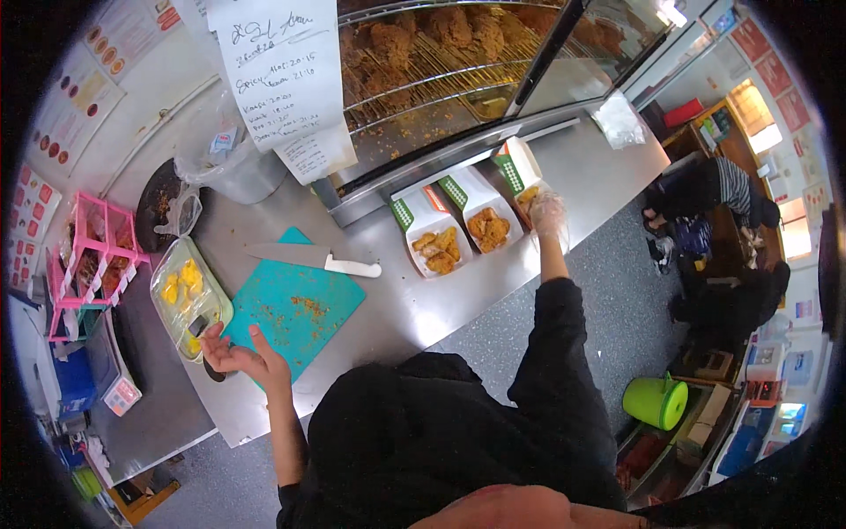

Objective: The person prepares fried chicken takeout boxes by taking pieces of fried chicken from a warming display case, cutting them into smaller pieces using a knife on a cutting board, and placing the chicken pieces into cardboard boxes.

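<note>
My right hand, in a clear plastic glove, reaches over the rightmost open paper box and touches the fried chicken there; its fingertips are partly hidden. Two more open boxes stand to the left: the middle box holds fried chicken, as does the left box with its chicken pieces. My bare left hand hovers, fingers apart, by the turquoise cutting board, which bears crumbs. A white-handled knife lies across the board's far edge.
Beside the board sits a film-covered tray with yellow food. A glass warming cabinet with fried chicken backs the steel counter. A handwritten paper hangs at its left. Two people are at the right, past a green bucket.
</note>
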Demonstrator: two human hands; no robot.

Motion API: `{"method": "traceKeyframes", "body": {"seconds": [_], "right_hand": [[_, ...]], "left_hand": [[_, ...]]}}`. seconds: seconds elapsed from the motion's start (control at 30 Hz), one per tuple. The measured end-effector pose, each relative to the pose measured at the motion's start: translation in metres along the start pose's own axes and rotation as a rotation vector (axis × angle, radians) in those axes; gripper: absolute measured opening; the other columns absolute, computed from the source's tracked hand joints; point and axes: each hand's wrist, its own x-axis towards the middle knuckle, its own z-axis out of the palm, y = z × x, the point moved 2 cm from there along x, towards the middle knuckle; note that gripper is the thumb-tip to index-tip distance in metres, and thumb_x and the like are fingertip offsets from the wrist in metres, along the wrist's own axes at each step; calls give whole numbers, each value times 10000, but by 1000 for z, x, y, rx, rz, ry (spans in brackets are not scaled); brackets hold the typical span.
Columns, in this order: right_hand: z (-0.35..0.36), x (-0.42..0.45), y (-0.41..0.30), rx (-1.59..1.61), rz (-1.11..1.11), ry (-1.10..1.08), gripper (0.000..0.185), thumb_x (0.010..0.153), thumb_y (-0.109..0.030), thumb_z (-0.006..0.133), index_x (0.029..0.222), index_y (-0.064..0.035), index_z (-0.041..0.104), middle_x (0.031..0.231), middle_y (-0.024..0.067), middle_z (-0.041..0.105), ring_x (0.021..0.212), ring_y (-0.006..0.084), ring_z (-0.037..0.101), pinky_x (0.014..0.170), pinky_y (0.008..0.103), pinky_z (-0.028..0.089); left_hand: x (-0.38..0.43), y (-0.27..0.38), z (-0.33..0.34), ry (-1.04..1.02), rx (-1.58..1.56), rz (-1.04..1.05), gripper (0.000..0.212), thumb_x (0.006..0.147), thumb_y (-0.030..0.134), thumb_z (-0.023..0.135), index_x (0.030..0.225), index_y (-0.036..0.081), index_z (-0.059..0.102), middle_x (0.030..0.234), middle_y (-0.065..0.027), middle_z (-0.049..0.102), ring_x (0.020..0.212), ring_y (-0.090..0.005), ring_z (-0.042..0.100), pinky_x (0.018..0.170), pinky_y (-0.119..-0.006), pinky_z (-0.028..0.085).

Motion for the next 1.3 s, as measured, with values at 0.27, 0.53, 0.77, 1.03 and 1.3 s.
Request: {"method": "traceKeyframes", "body": {"seconds": [0.27, 0.53, 0.77, 1.03, 1.3], "right_hand": [[-6, -21, -25, 45, -379, 393, 257, 849, -209, 452, 719, -44, 599, 670, 136, 598, 557, 264, 570, 516, 399, 456], [-51, -171, -176, 468, -412, 352, 201, 868, -170, 499, 1010, -47, 567, 924, 95, 594, 816, 207, 571, 717, 327, 476], [-77, -289, -348, 1323, -869, -370, 169, 827, -185, 583, 825, -20, 618, 627, 57, 585, 583, 130, 549, 546, 284, 450], [-41, -273, -414, 1361, -581, -335, 169, 837, -187, 560, 833, -25, 609, 677, 49, 595, 604, 134, 549, 590, 284, 443], [-57, -334, -450, 1357, -308, -208, 161, 851, -133, 530, 860, 22, 572, 622, 40, 528, 536, 128, 518, 523, 253, 426]], "left_hand": [[-6, -6, -2, 8, 150, -33, 616, 783, 117, 576, 1253, -27, 204, 1183, -161, 329, 1052, -250, 341, 890, -376, 248], [8, 7, -1, -314, 229, -32, 407, 775, 174, 569, 1132, 35, 433, 1116, -160, 444, 1052, -315, 391, 891, -424, 280], [28, -51, -44, -715, 223, 35, 405, 789, 245, 532, 1157, 103, 439, 1146, -111, 451, 1084, -303, 378, 878, -442, 285], [153, -229, -169, -955, 374, -163, 384, 812, 314, 534, 1139, 124, 468, 983, -92, 571, 1007, -278, 492, 864, -437, 324], [318, -533, -273, -223, 321, -302, 155, 710, 188, 616, 813, 73, 634, 735, -141, 631, 692, -276, 625, 611, -365, 482]]}}
